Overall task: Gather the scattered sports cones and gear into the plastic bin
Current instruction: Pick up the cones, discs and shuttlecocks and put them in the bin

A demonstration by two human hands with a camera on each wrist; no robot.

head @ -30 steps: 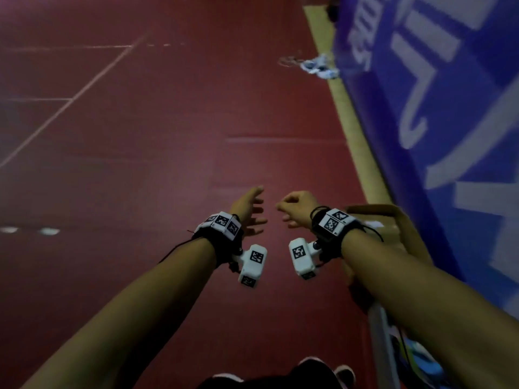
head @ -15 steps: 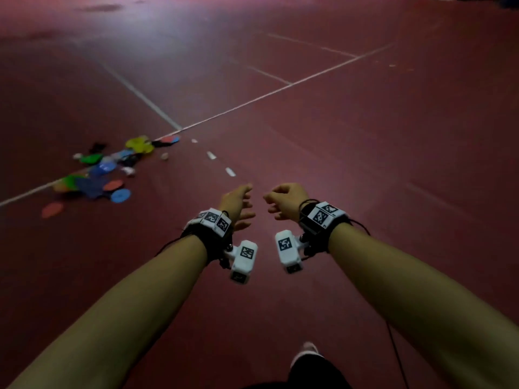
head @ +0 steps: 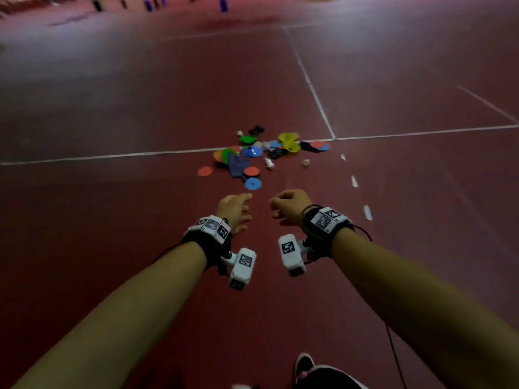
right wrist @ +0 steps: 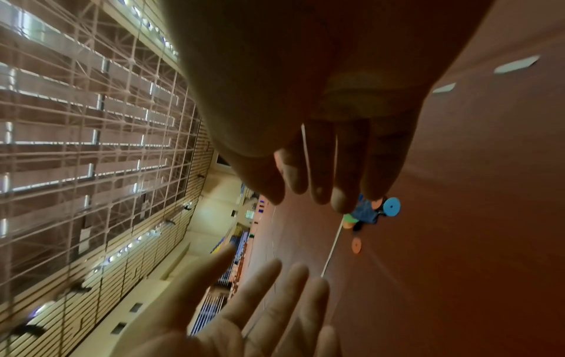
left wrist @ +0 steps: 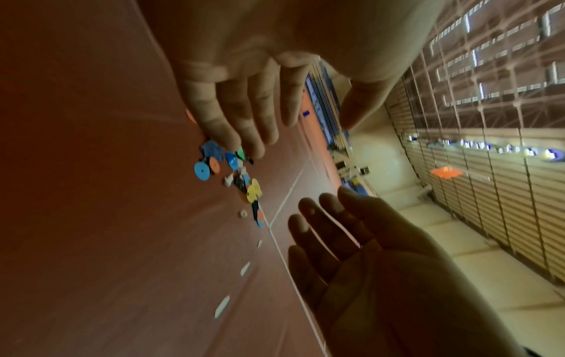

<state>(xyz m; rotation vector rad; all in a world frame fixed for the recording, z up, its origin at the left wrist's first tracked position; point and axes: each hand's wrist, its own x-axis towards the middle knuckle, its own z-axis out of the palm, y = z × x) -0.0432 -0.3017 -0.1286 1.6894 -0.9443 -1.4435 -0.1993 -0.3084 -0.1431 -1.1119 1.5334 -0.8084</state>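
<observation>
A heap of flat disc cones (head: 254,152) in blue, orange, green and yellow lies on the red court floor ahead, mixed with a dark blue cloth (head: 237,165) and small dark gear. The nearest piece is a blue disc (head: 252,183), also visible in the wrist views as the blue disc (left wrist: 201,171) (right wrist: 391,206). An orange disc (head: 205,171) sits apart to the left. My left hand (head: 236,211) and right hand (head: 288,204) hover side by side short of the heap, both empty. The left hand's fingers (left wrist: 241,116) are straight, the right hand's fingers (right wrist: 330,169) loosely curled. No bin shows.
White court lines (head: 314,91) cross beside the heap. Short white floor dashes (head: 354,181) run along its right. My dark shoe (head: 304,364) is at the bottom edge. Small blue objects (head: 223,4) stand far off. A net and slatted wall (left wrist: 489,169) fill the wrist views.
The view has swung round from the blue wall padding. The heap of cones went from the left of the frame to straight ahead and nearer. Both hands keep the same empty pose.
</observation>
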